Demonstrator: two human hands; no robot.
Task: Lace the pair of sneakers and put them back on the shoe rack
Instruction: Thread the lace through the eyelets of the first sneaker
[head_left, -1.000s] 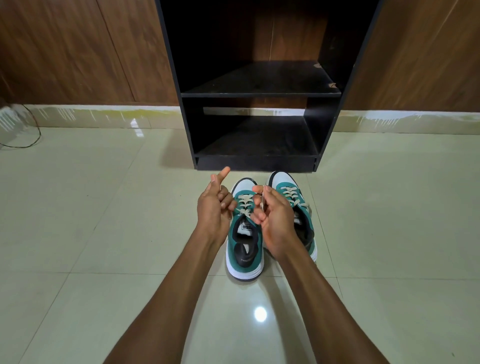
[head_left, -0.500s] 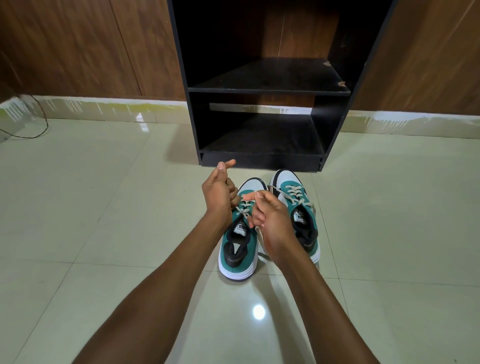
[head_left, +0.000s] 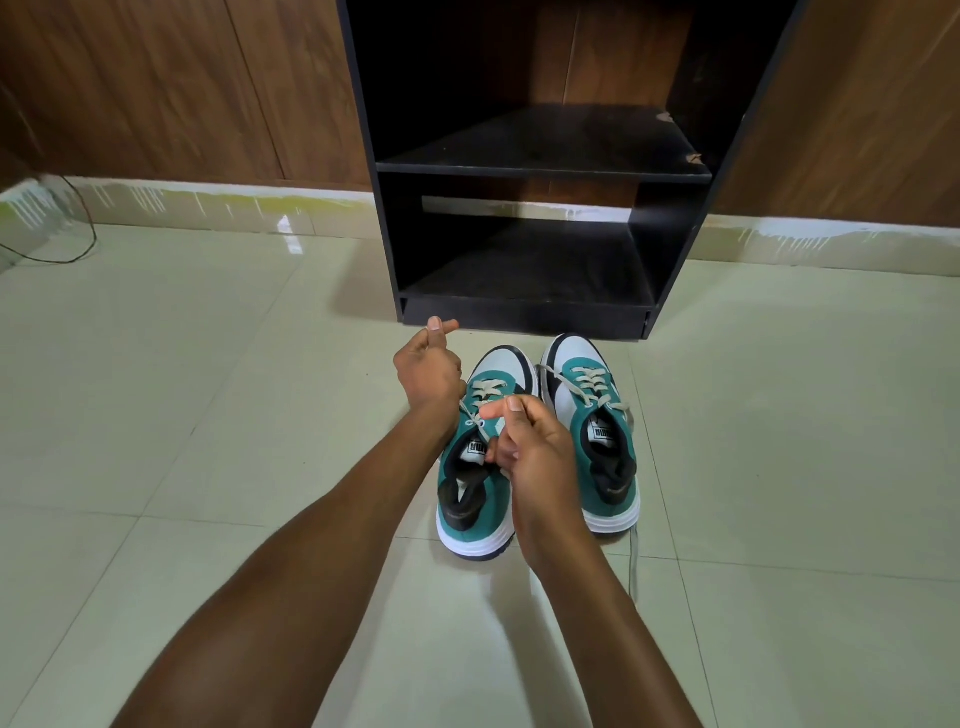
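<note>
Left hand (head_left: 427, 370) closed in a pinch, lace (head_left: 470, 413) running taut from under it down to the left sneaker (head_left: 480, 470); over the last second it has drawn up and away toward the rack (head_left: 540, 171), taking up slack. Right hand (head_left: 530, 449) curled over the tongue, forefinger out; it looks to pinch the other lace end, but the grip itself is hidden, so cannot tell for sure. It has dropped lower onto the shoe. Both sneakers sit side by side on the floor (head_left: 208, 415) just before the rack, toes toward it. Right sneaker (head_left: 597, 431) laced, one end trailing loose past its heel. Reading: upper eyelets of the left sneaker being tightened; tying likely next, shelving not yet begun. Both shelves bare
</note>
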